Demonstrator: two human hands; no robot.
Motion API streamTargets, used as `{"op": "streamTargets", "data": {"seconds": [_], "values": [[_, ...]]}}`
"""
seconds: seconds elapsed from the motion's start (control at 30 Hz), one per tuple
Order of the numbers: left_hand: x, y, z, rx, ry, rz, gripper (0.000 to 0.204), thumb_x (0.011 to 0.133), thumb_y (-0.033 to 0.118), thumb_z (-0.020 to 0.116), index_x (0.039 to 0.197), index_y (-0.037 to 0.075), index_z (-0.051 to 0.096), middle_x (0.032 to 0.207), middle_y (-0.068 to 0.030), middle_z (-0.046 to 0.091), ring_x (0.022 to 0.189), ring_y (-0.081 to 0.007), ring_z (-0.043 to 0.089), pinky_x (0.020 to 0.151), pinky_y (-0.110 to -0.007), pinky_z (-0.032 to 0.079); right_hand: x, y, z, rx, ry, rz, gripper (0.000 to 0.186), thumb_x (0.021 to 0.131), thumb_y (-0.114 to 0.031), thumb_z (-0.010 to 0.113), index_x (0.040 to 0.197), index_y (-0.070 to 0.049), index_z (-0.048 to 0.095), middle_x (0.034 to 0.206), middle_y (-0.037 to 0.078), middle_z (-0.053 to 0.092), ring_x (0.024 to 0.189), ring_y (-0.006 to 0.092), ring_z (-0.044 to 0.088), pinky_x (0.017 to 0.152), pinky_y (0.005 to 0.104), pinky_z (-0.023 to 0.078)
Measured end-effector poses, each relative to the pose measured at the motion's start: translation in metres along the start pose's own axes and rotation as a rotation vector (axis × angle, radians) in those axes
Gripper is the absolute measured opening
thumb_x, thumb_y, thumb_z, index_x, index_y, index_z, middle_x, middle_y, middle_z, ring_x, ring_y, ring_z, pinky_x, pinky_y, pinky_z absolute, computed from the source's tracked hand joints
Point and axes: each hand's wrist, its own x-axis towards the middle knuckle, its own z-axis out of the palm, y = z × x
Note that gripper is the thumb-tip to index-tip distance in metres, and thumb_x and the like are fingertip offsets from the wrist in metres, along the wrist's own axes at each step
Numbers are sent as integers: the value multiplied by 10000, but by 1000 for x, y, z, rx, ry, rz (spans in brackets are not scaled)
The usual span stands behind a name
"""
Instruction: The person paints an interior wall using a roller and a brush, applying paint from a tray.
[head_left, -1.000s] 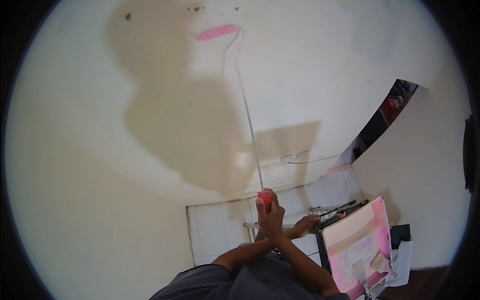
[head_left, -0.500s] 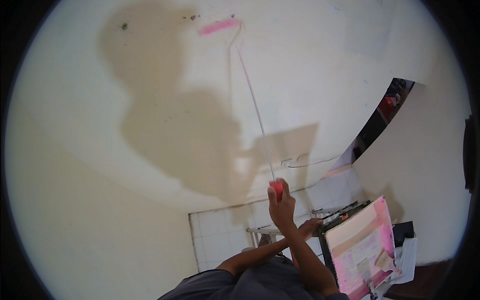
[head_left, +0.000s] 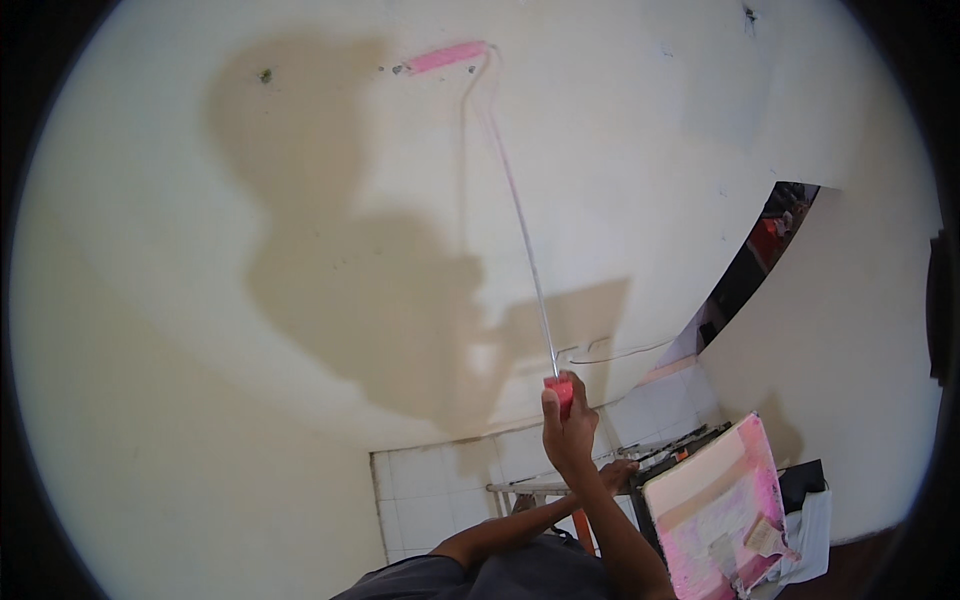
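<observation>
A paint roller with a pink sleeve lies against the cream wall high in the view, its long thin metal rod running down to a red handle. My right hand is closed round that handle. Crossing behind the right forearm, my left arm reaches to the right. My left hand is curled at the dark edge of a paint tray; its fingers are partly hidden. The tray is tilted and smeared with pink paint. In it lies a flat paint brush.
A pale metal ladder stands beneath my arms, over white tiles. A dark opening cuts the wall at right. A thin cable crosses the lower wall. Black and white items hang beside the tray. My shadow covers part of the wall.
The roller has moved up the wall, from below the small dark marks to just above them. My view has tilted up slightly. My left hand stays at the tray's edge.
</observation>
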Motion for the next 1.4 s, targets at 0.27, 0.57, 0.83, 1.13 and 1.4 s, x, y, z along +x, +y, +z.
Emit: {"op": "streamTargets", "data": {"seconds": [0.27,0.57,0.83,1.13,1.4], "values": [[18,-31,4,-19,-27,15,630,933,521,258,1175,-6,503,1255,-178,478,1206,-289,400,1026,-358,273,12,14,-8,-1,-25,87,340,906,-332,513,1069,-33,509,666,161,603,604,274,626,554,351,477],[26,-30,-11,36,-119,32,613,933,512,259,1160,0,508,1220,-171,492,1182,-286,413,1017,-355,278,11,27,-6,-75,-23,71,304,906,-326,509,1063,-66,494,662,176,599,612,350,619,558,401,474],[3,0,-11,-27,-129,-60,601,925,493,294,1172,-21,485,1194,-179,506,1142,-297,439,988,-351,301,-32,52,7,-176,-133,152,336,911,-310,502,1093,-31,463,727,224,614,691,425,608,591,451,476],[-6,18,-9,35,-48,-39,569,949,432,286,1238,-31,446,1207,-205,498,1146,-310,441,994,-360,301,-38,77,9,-150,-139,174,317,906,-293,510,1114,-70,425,787,195,630,704,417,613,609,453,486],[10,-34,10,-169,30,105,404,943,356,373,1017,-9,531,964,-103,555,918,-196,490,826,-331,378,-48,98,29,-164,-153,129,306,904,-268,521,1115,-72,417,809,174,633,696,390,616,602,434,488]]}}
